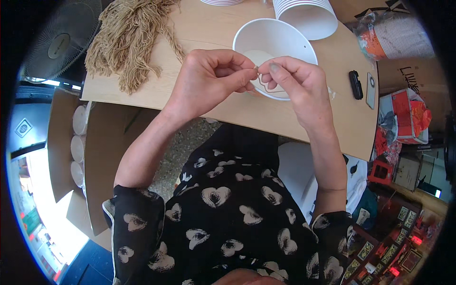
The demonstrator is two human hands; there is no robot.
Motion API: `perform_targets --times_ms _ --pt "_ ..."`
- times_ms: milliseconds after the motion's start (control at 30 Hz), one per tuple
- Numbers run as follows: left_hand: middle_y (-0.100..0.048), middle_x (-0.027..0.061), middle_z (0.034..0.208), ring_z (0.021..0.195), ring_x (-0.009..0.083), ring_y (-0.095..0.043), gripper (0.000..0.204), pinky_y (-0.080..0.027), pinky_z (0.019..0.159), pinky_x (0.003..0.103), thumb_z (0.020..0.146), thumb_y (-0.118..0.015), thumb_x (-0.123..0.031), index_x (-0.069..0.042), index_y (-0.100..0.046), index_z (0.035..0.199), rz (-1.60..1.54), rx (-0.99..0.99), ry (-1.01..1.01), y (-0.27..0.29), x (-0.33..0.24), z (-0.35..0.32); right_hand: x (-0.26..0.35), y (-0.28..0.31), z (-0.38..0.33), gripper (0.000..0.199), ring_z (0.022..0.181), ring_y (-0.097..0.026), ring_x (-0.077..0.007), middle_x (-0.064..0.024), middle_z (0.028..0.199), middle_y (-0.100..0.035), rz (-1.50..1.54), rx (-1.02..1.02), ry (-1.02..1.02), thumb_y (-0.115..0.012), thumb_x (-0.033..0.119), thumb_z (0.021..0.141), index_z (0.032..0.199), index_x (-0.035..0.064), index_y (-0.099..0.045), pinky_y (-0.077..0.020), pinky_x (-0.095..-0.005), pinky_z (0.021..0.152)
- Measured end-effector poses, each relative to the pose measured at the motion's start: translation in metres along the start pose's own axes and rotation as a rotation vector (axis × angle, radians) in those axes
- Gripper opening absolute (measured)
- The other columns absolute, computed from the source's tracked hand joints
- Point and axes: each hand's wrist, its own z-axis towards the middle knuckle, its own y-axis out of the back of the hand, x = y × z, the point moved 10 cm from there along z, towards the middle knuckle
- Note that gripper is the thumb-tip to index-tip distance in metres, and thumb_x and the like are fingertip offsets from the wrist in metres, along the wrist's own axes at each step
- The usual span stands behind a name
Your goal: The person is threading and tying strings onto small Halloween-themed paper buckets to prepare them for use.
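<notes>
Apparently a thin cord (267,91), pinched between both hands (202,85) (302,88).

My wooden surface (342,118) carries tan yarn (135,42) at left, 1 white bucket (266,35) near my edge, 2 white stacks (311,19) beyond it, and, at right, 1 black object (355,84) just beside 1 flat grey piece (370,90).

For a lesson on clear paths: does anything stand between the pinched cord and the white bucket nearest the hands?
Nothing visible does. The left hand and right hand pinch the thin cord; its slack shows against the white bucket with no other object between.
</notes>
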Motion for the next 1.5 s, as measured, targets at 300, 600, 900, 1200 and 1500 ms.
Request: perform_targets --times_ms 300,600,900,1200,1500 --pt "-0.071 0.0094 0.091 0.086 0.0139 -0.071 0.017 -0.059 0.078 0.025 0.096 -0.065 -0.007 0.008 -0.066 0.104 -0.104 0.060 0.073 0.002 0.006 0.002 0.000 -0.002 0.004 0.015 0.079 -0.063 -0.0090 -0.0048 0.087 -0.069 0.004 -0.004 0.047 -0.061 0.004 0.094 0.105 -0.0042 -0.067 -0.0505 -0.0228 0.075" --pt "-0.070 0.0069 0.089 0.084 0.0121 -0.070 0.015 -0.058 0.076 0.024 0.095 -0.065 -0.007 0.007 -0.066 0.103 -0.081 0.076 0.051 0.000 0.005 0.002 0.005 -0.011 0.006 0.005 0.079 -0.063 -0.0091 -0.0034 0.085 -0.068 -0.017 0.037 0.095 -0.066 0.002 0.089 0.093 -0.0021 -0.065 -0.0508 -0.0257 0.077" --pt "-0.071 0.0066 0.087 0.081 0.0113 -0.070 0.014 -0.058 0.076 0.023 0.091 -0.069 -0.003 0.004 -0.066 0.102 -0.167 0.059 0.028 0.004 0.003 0.003 0.023 -0.012 0.001 0.005 0.081 -0.063 -0.0103 -0.0027 0.084 -0.067 -0.154 -0.009 0.224 -0.066 0.000 0.088 0.092 -0.0026 -0.065 -0.0509 -0.0274 0.081" --pt "-0.071 0.0060 0.088 0.083 0.0105 -0.070 0.011 -0.058 0.077 0.023 0.089 -0.069 0.003 0.002 -0.066 0.099 -0.146 0.079 -0.050 0.003 0.001 0.000 0.002 -0.013 0.008 0.010 0.078 -0.063 -0.0092 -0.0044 0.083 -0.068 0.161 0.102 -0.020 -0.062 0.003 0.092 0.098 -0.0043 -0.065 -0.0524 -0.0248 0.075" --pt "-0.071 0.0056 0.091 0.083 0.0116 -0.071 0.008 -0.059 0.073 0.023 0.091 -0.068 0.002 0.002 -0.065 0.099 -0.141 0.098 -0.080 0.005 0.002 0.000 0.002 -0.022 0.010 0.010 0.080 -0.062 -0.0087 -0.0047 0.089 -0.066 -0.031 0.204 -0.004 -0.061 0.002 0.094 0.102 -0.0045 -0.061 -0.0509 -0.0226 0.076"
